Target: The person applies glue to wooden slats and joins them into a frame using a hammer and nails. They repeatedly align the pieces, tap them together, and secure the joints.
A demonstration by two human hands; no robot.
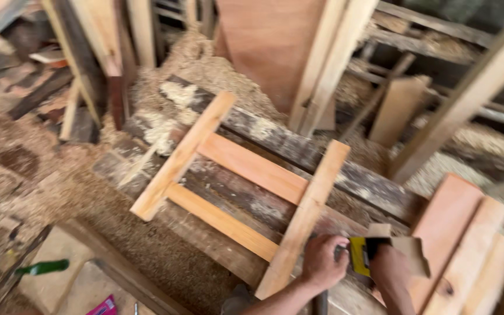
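Note:
A pale wooden frame (246,181) with two long rails and two cross slats lies flat on a dark, worn workbench (368,186). My left hand (322,262) is curled into a fist at the near end of the frame's right rail, against the left side of a small yellow and black tool (359,255). My right hand (389,265) grips the tool's right side, next to a small tan block (413,252). Motion blur hides what kind of tool it is.
Reddish planks (462,233) lie to the right of my hands. Heaps of sawdust and shavings (205,64) cover the bench and floor. Upright boards and a plywood sheet (269,41) stand behind. A green-handled tool (42,268) lies at the lower left.

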